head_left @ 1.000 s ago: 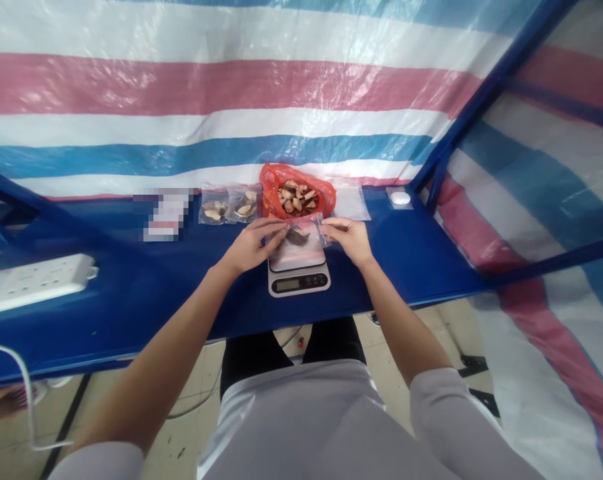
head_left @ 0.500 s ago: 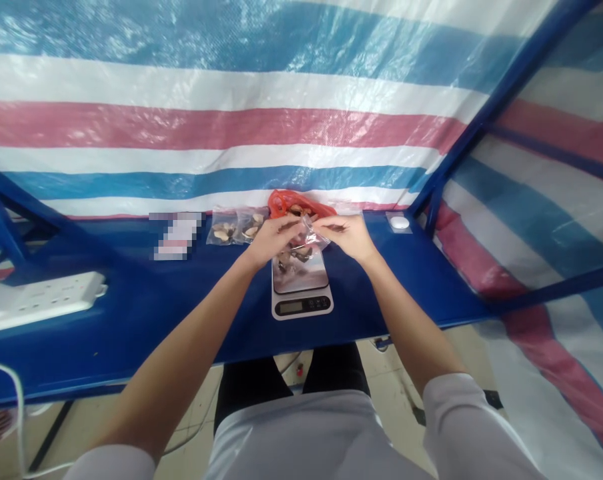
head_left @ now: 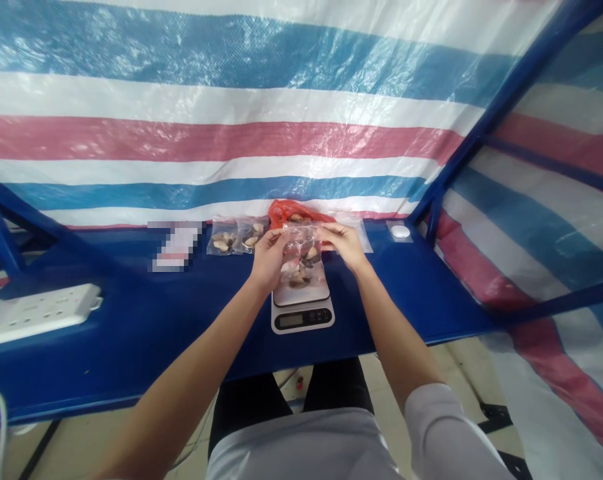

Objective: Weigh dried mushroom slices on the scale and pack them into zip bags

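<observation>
A clear plastic bag (head_left: 301,257) with several brown and pale pieces, perhaps shells or dried slices, hangs between my hands over a digital kitchen scale (head_left: 301,320). My left hand (head_left: 271,257) pinches the bag's upper left corner. At the upper right corner, my right hand (head_left: 344,245) grips the same bag with closed fingers. I cannot tell whether the bag's bottom touches the scale's plate. Behind it lies a red plastic bag (head_left: 301,212) holding similar pieces. Two filled clear bags, a left one (head_left: 224,241) and a right one (head_left: 251,235), lie left of my left hand.
A white power strip (head_left: 46,310) sits on the left of the blue table (head_left: 171,320). A blurred-out paper (head_left: 179,247) lies farther back. On the right is a small white round object (head_left: 399,231). Blue frame bars and striped sheeting (head_left: 231,140) enclose the table.
My hands have moved apart, and the bag between them is now spread wide by its top corners. The whole view has shifted slightly.
</observation>
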